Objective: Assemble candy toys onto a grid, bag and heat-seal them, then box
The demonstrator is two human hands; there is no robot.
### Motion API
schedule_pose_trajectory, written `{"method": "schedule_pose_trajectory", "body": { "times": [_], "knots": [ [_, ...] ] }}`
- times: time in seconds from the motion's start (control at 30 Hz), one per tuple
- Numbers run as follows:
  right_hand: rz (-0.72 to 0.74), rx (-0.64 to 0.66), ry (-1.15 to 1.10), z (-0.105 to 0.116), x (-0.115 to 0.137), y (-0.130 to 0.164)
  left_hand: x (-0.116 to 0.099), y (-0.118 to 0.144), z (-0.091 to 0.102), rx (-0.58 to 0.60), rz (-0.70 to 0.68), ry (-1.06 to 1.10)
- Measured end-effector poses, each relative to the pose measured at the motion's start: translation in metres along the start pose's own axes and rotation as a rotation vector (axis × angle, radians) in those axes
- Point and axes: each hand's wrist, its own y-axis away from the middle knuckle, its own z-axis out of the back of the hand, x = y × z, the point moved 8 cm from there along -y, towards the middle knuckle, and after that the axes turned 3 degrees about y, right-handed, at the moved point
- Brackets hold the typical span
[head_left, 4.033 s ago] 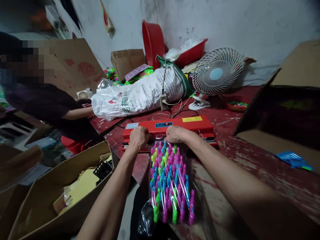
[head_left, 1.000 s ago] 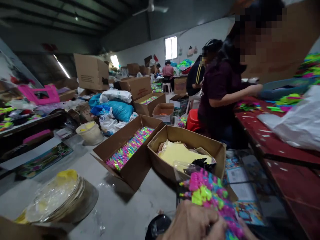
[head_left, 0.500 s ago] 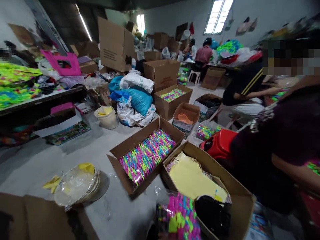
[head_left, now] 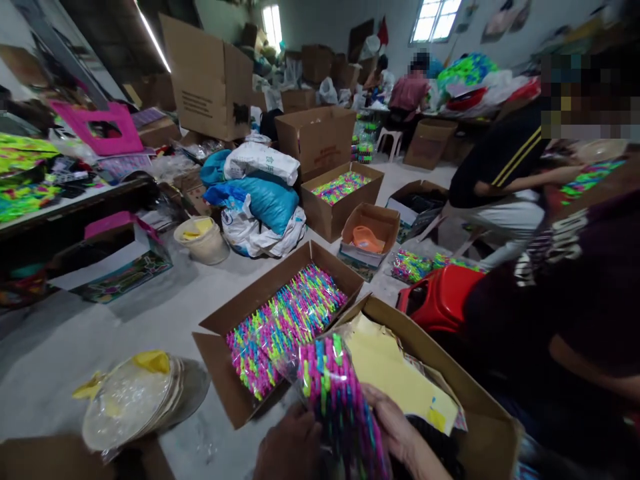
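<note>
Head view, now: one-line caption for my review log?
Both hands, left hand and right hand, hold a bag of clothespins above an open box of packs.

Only the person's two bare hands show at the bottom edge, left hand point(head_left: 289, 448) and right hand point(head_left: 395, 427), with no gloves, rings or sleeves visible.

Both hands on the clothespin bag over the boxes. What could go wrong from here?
1. The bag of clothespins is held on edge between the left hand and right hand; the slick film might slip.
2. It hangs over the seam between the box of packed clothespins and the box with yellow sheets, so a drop might land in the wrong one.
</note>
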Motion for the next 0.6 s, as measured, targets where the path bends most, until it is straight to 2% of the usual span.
{"method": "schedule_pose_trajectory", "body": {
  "times": [0.07,0.17,0.3,0.37,0.43,0.5,0.6],
  "knots": [
    [0.031,-0.087,0.045,0.023,0.017,-0.046,-0.004,-0.032,0.006,-0.065,0.007,0.025],
    [0.099,-0.184,0.156,0.051,0.056,-0.122,-0.010,-0.098,0.017,-0.152,-0.077,0.064],
    [0.216,-0.282,0.389,0.075,0.124,-0.228,-0.009,-0.210,0.031,-0.215,-0.198,0.103],
    [0.254,-0.307,0.504,0.082,0.148,-0.279,-0.007,-0.267,0.032,-0.215,-0.274,0.133],
    [0.270,-0.335,0.610,0.089,0.160,-0.325,-0.003,-0.321,0.029,-0.212,-0.323,0.169],
    [0.271,-0.371,0.715,0.098,0.160,-0.363,0.004,-0.366,0.020,-0.209,-0.347,0.205],
    [0.244,-0.397,0.881,0.108,0.147,-0.400,0.016,-0.414,-0.001,-0.185,-0.361,0.251]
  ]
}}
